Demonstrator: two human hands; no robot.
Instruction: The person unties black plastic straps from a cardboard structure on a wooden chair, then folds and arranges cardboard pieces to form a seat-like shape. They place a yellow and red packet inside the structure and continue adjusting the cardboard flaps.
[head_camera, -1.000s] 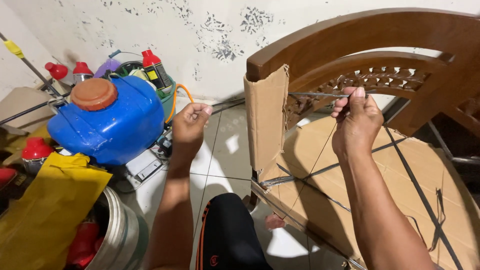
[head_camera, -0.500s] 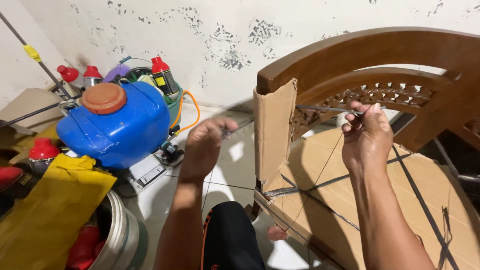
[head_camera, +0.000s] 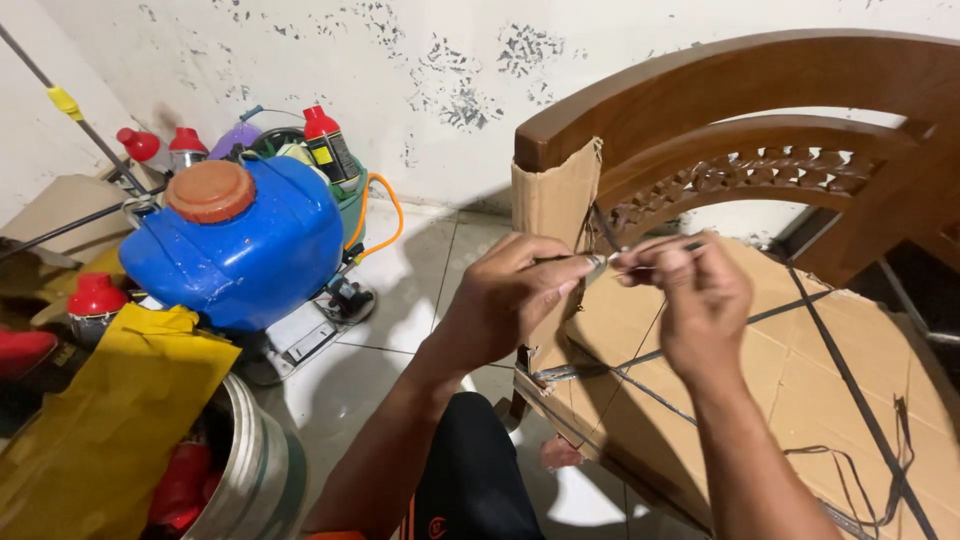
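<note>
My left hand (head_camera: 505, 300) and my right hand (head_camera: 700, 290) meet in front of a curved brown wooden furniture frame (head_camera: 760, 75) with a carved panel. The frame's lower part is wrapped in cardboard (head_camera: 800, 400) tied with thin black straps (head_camera: 850, 385). The fingers of my left hand pinch a small metal-tipped tool (head_camera: 597, 266). Those of my right hand pinch a thin black strap end right beside that tip. A fine strand runs down from the hands across the cardboard. What the tool is exactly I cannot tell.
A blue sprayer tank (head_camera: 240, 250) with an orange cap stands on the tiled floor at left, with an orange hose and red-capped bottles (head_camera: 325, 140) behind it. A yellow sheet (head_camera: 110, 410) drapes over a metal bucket (head_camera: 255, 470). A peeling white wall is behind.
My left hand, earlier stretched out open toward the floor by the sprayer, has come right and closed beside my right hand. The right hand has lowered slightly from the carved panel.
</note>
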